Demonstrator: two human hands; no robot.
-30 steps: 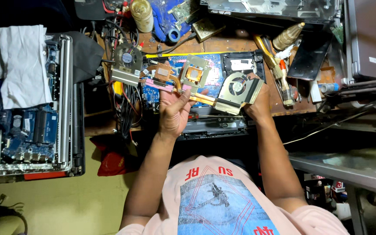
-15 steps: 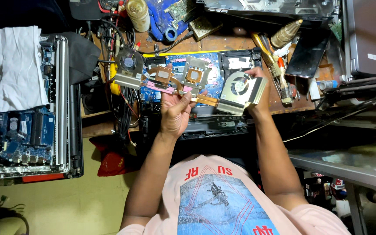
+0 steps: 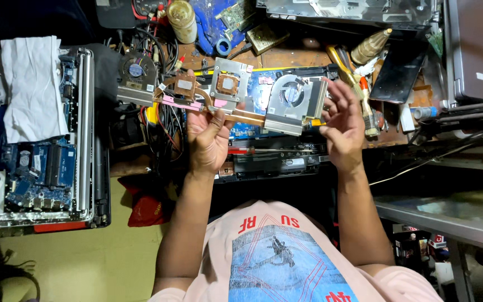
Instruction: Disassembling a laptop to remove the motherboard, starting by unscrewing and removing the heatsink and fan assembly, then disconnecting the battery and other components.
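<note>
A copper heat-pipe cooling assembly [image 3: 236, 100] (two fans attached) is held above the cluttered surface [image 3: 286, 56], clasped by the left hand [image 3: 211, 137] and steadied by the loosely open right hand [image 3: 342, 126].

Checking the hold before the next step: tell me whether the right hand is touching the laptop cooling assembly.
Touching. In the head view the right hand has its fingertips against the fan end of the cooling assembly, while the left hand supports its copper middle from below.
</note>
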